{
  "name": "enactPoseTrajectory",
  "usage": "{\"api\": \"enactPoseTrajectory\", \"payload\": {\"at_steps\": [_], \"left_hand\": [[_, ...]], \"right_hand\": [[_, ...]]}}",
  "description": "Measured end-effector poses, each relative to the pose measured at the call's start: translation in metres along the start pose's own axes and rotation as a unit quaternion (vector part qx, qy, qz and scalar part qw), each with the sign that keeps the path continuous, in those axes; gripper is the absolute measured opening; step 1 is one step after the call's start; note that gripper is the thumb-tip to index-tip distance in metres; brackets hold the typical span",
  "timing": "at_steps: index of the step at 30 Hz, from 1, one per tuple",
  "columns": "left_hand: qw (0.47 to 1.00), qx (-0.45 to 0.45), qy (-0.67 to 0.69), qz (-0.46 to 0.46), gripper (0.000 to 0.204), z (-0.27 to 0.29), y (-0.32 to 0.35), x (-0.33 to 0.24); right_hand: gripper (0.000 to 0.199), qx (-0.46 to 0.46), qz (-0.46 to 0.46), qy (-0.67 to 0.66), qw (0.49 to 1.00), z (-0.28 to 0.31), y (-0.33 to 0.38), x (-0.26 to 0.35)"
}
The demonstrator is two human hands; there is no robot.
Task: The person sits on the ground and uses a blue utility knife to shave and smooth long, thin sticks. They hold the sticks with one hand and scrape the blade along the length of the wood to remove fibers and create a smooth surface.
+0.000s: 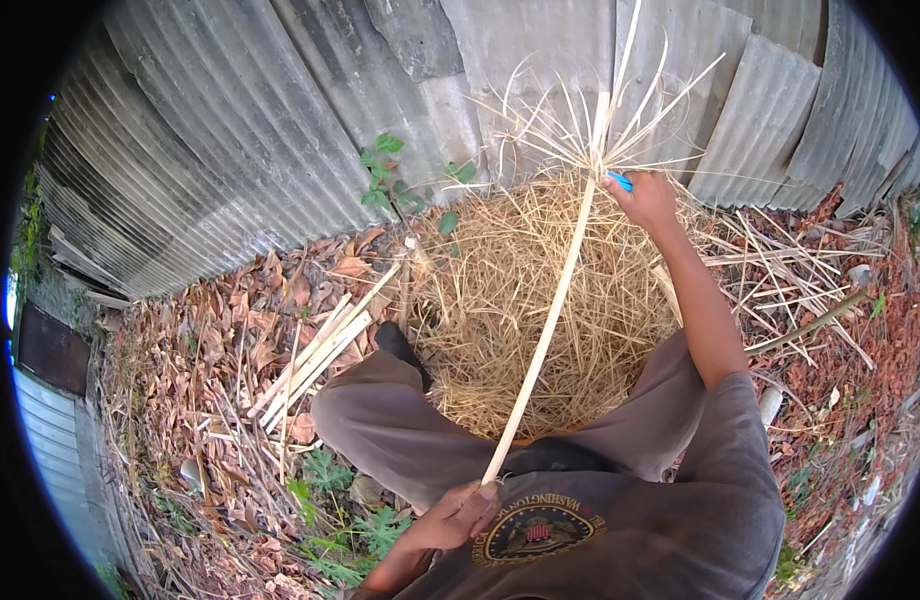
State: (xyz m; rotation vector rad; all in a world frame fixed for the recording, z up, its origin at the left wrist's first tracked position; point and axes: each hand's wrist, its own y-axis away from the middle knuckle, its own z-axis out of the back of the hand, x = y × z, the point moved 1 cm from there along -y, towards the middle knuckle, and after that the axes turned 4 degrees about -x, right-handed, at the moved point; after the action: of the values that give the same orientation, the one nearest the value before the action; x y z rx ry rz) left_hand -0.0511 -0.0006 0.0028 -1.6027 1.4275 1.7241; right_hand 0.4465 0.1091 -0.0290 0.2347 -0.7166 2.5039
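Observation:
A long pale bamboo strip [551,325] slants from my lap up toward the metal wall. My left hand [452,517] is closed round its near end, close to my shirt. Out at arm's length, my right hand [648,200] is closed on a blue-handled tool [619,181], pressed against the strip's far part; any blade is hidden. Thin curled shavings [590,140] fan out from the strip just beyond that hand. Between my bent legs lies a big heap of straw-coloured shavings [520,290].
A corrugated metal wall [230,130] closes off the far side. Several split bamboo pieces [320,360] lie on dry leaves [220,340] at the left. More thin sticks [780,270] are scattered at the right. Green plants [382,175] grow by the wall.

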Motion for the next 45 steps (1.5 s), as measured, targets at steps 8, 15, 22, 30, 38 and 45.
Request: {"api": "enactPoseTrajectory", "payload": {"at_steps": [8,15,22,30,38,45], "left_hand": [[0.998,-0.033,-0.031,-0.035,0.034,0.017,-0.012,0.013],[0.99,-0.043,0.101,-0.085,0.045,0.042,-0.036,0.038],[0.963,-0.151,0.09,-0.205,0.115,0.035,-0.071,0.06],[0.813,-0.358,0.176,-0.424,0.047,0.044,-0.128,-0.05],[0.793,-0.378,0.176,-0.444,0.043,0.065,-0.12,-0.074],[0.8,-0.369,0.177,-0.439,0.036,0.068,-0.127,-0.078]], "right_hand": [[0.058,0.283,-0.18,-0.709,0.62,0.015,0.075,0.079],[0.03,0.216,-0.225,-0.753,0.579,0.02,0.078,0.095],[0.031,0.179,-0.237,-0.828,0.476,0.002,0.065,0.09],[0.03,0.218,-0.25,-0.85,0.408,-0.019,0.08,0.114],[0.026,0.204,-0.183,-0.81,0.519,0.003,0.079,0.111],[0.027,0.202,-0.214,-0.809,0.51,0.018,0.094,0.123]]}}
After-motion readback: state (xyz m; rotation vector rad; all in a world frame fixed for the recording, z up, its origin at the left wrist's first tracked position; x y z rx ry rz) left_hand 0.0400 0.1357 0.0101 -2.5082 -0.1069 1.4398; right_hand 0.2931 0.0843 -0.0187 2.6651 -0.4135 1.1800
